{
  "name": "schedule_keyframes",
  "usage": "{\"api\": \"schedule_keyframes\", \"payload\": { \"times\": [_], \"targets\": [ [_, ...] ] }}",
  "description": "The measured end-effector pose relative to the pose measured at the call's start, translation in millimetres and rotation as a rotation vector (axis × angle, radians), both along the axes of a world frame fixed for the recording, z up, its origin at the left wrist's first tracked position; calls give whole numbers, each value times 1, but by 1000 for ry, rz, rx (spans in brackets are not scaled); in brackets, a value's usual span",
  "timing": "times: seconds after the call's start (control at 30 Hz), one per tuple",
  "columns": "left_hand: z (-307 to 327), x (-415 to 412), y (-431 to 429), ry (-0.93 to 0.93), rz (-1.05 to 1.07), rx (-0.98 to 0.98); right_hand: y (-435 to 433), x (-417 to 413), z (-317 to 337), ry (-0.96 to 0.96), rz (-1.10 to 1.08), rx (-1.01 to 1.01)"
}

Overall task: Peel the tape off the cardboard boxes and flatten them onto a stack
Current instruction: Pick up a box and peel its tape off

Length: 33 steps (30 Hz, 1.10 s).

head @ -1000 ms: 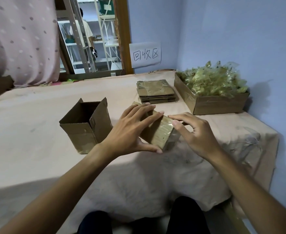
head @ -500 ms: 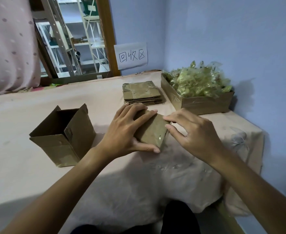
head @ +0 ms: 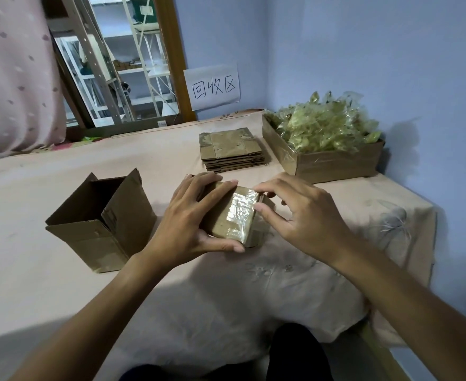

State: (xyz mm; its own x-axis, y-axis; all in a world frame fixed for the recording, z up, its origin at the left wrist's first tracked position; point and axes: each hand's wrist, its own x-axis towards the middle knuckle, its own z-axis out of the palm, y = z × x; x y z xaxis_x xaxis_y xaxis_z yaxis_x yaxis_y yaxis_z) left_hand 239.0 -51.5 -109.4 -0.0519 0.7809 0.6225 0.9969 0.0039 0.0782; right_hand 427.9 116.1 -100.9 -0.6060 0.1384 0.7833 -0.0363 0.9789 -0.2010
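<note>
A small taped cardboard box (head: 227,218) lies on the cloth-covered table in front of me, with shiny clear tape (head: 241,211) along its top right edge. My left hand (head: 190,224) grips the box, fingers over its top and thumb along its near side. My right hand (head: 297,213) has its fingertips curled at the tape on the box's right edge. Behind, a stack of flattened boxes (head: 231,151) lies on the table. An open upright box (head: 102,218) stands to the left.
A cardboard tray (head: 333,163) heaped with peeled tape (head: 325,125) sits at the back right against the blue wall. A paper sign (head: 212,86) hangs on the wall. The table's right edge (head: 429,215) drops off close to the wall.
My right hand's fingers have closed in on the tape at the box's right edge. The left hand keeps its grip on the box. My view has shifted slightly.
</note>
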Motion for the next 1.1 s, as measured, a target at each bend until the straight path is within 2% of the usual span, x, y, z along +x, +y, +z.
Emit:
{"api": "schedule_keyframes", "payload": {
  "times": [0.4, 0.7, 0.93, 1.1],
  "targets": [
    [-1, 3, 1, 11, 11, 9, -6, 4, 8, -85, -48, 90],
    [1, 12, 7, 104, -11, 22, -7, 12, 9, -97, -27, 7],
    [5, 15, 9, 108, 2, 18, -5, 16, 3, -67, -20, 47],
    [6, 17, 13, 162, 10, 35, -2, 16, 9, -111, -18, -1]
  ]
}}
